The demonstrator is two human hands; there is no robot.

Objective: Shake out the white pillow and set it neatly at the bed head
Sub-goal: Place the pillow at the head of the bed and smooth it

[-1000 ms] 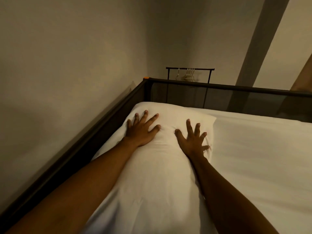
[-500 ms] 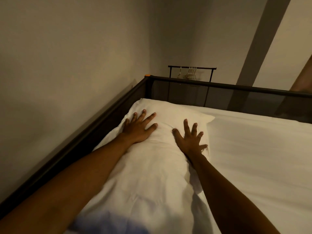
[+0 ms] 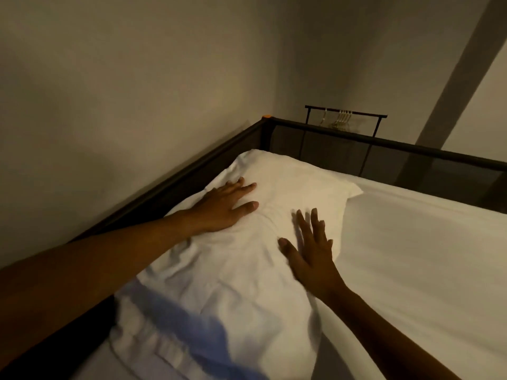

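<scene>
White pillow (image 3: 247,259) lying lengthwise in the far left corner of the bed, on the white sheet (image 3: 411,256). Left long edge pressed close along the dark side rail (image 3: 175,185); far short end near the mesh-panelled head rail (image 3: 384,145), a narrow strip of sheet visible between the right far corner and that rail. Right long edge bordering a broad stretch of bare sheet, open toward the right. Near end of pillow crumpled, crossed by a bluish shadow. Plain wall (image 3: 123,91) rising directly behind the side rail; clothes rack with hangers (image 3: 343,119) beyond the head rail.

Left hand (image 3: 222,207) flat on the upper left part of the pillow, palm down, fingers extended and slightly spread toward the head rail, gripping nothing; forearm stretched diagonally from the lower left. Right hand (image 3: 310,253) on or just over the pillow near its right edge, fingers spread and pointing forward, blurred, contact uncertain, holding nothing; forearm entering from the lower right.
</scene>
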